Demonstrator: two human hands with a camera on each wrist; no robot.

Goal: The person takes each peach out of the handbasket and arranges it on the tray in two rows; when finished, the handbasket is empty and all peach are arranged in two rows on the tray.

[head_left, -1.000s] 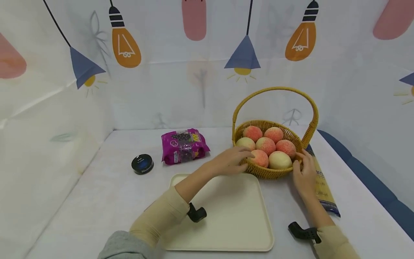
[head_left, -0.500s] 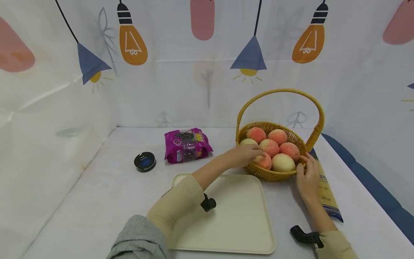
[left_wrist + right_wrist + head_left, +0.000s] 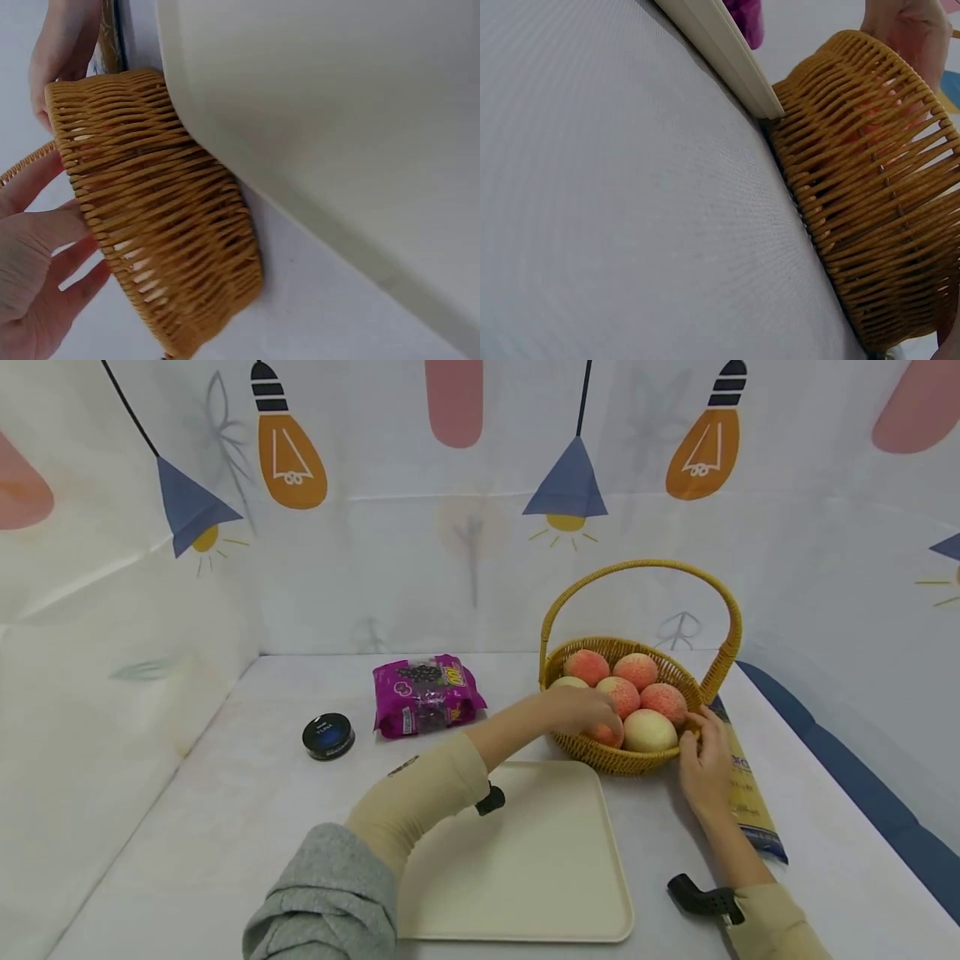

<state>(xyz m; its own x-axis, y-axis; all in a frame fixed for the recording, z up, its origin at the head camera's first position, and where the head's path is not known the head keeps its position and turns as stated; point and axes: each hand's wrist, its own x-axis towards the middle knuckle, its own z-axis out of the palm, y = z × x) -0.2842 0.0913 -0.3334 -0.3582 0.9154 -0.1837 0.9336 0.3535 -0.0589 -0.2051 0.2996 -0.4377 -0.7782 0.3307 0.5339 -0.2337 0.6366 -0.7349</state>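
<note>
the red peach (image 3: 607, 737) lies inside the basket (image 3: 622, 765), at its near left, directly below the bent fingers of the left hand (image 3: 580, 708), which is the closer one. if they grip it, i cannot tell (in the left wrist view the basket hides the fingertips). being round, the peach offers no long axis. the right hand (image 3: 707, 770) holds the basket's right rim.

head: forward-down over table (image 3: 187, 860) | wrists: close, tilted, sharing basket (image 3: 157, 187)
</note>
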